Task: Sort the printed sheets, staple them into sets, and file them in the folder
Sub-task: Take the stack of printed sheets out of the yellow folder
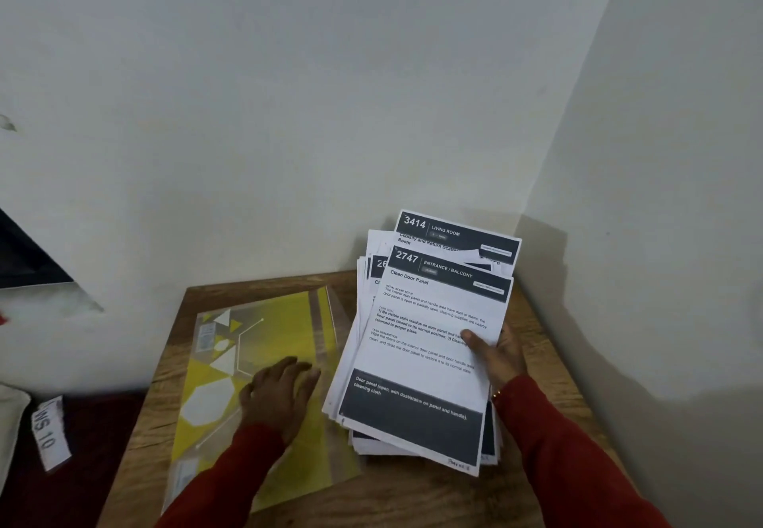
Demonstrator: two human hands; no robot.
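Small wooden table (pixel 413 494) set in a corner of white walls (pixel 289 93). Left hand (pixel 276 395) lies palm-down w/ fingers fairly straight and close together, resting flat on the folder (pixel 264 329) — a yellow, clear-plastic one w/ white hexagon and triangle shapes, lying on the table's left half, its right edge tucked under or just beside the paper pile (can't tell which). Right hand (pixel 495 354) grips the stack of printed sheets (pixel 417 362) at its right edge: thumb curled over the top page, other fingers hidden beneath. Stack is loose and fanned, far end tilted up toward the corner, near end low by the table's right half. Top sheet reads "2747 ENTRANCE / BALCONY – Clean Door Panel"; another behind it reads "3414 LIVING ROOM". Both arms in red sleeves (pixel 569 453); a thin bangle at the right wrist. Off the table at lower left, a white tag (pixel 49 432) marked "WS 10" on a dark red surface.
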